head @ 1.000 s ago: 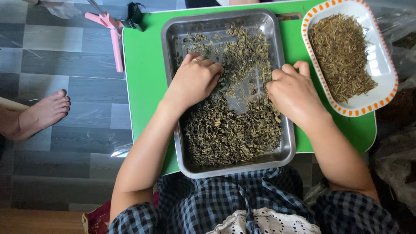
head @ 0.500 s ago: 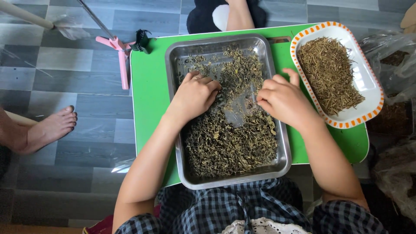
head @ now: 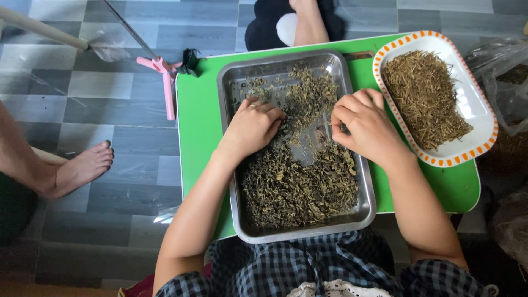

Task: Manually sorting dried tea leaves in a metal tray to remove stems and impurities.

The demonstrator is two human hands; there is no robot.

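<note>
Landmark: steel tray (head: pixel 234 165). Left hand (head: pixel 253 127), fingers curled, rests on dried leaves (head: pixel 297 187) inside it. Right hand (head: pixel 366 129) pinches leaves at its right wall. Right of it, white dish (head: pixel 476 110) holds sorted stems (head: pixel 423 96); most leaves remain unsorted.

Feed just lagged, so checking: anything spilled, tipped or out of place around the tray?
Nothing stands out. The dried leaves stay inside the tray, the stems inside the dish, both flat on the green table. Both hands rest in the tray.
</note>
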